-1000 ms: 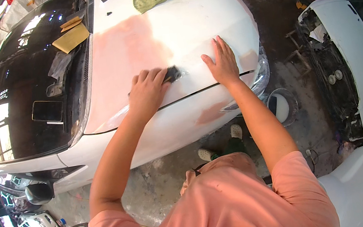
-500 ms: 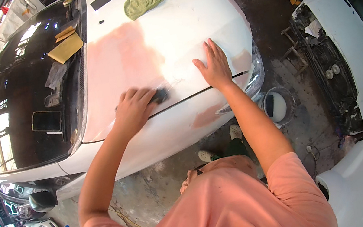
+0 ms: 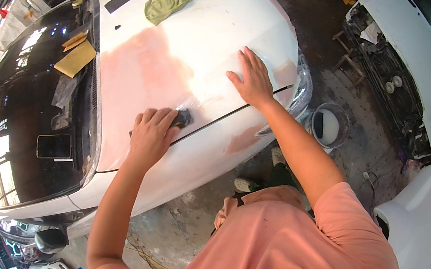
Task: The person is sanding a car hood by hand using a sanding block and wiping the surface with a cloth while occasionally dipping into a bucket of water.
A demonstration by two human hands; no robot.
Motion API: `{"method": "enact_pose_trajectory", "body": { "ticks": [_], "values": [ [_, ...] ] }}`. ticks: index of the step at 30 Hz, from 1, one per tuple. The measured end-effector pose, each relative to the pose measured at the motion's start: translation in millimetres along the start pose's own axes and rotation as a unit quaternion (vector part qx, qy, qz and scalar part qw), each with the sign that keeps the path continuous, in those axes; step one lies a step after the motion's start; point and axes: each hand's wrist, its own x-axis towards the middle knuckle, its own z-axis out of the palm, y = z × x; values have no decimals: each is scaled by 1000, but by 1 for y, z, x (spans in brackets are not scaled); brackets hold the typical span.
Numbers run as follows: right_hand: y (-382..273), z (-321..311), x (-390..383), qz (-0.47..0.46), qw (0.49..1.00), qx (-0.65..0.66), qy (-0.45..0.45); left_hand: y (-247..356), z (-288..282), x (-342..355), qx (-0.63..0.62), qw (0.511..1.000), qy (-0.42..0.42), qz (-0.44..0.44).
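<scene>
Black pad [image 3: 184, 118] under the left hand [image 3: 152, 134], against the hood [image 3: 233, 29] just beyond the dark seam [image 3: 214, 123], near the lower edge of the pink patch [image 3: 141, 67]. Long axis roughly left to right, nearly along the seam; exposed end pointing rightward, toward the headlight [image 3: 302, 87], middle hidden by the hand. Left fingers curled over the pad, gripping it. Right hand [image 3: 253, 81] laid flat on the hood, fingers outstretched, thumb apart, grasping nothing. Farther off, crumpled green cloth [image 3: 169, 4] on the hood.
</scene>
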Motion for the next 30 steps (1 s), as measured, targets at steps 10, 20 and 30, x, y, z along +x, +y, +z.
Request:
{"method": "enact_pose_trajectory", "body": {
  "ticks": [10, 20, 30],
  "values": [
    [2, -1, 2, 7, 1000, -5, 3, 7, 7, -16, 33, 999, 31, -7],
    [4, 1, 2, 7, 1000, 4, -7, 8, 17, -4, 12, 1000, 21, -3],
    [0, 0, 2, 6, 1000, 21, -10, 19, 22, 29, 34, 998, 60, -6]
  ]
}}
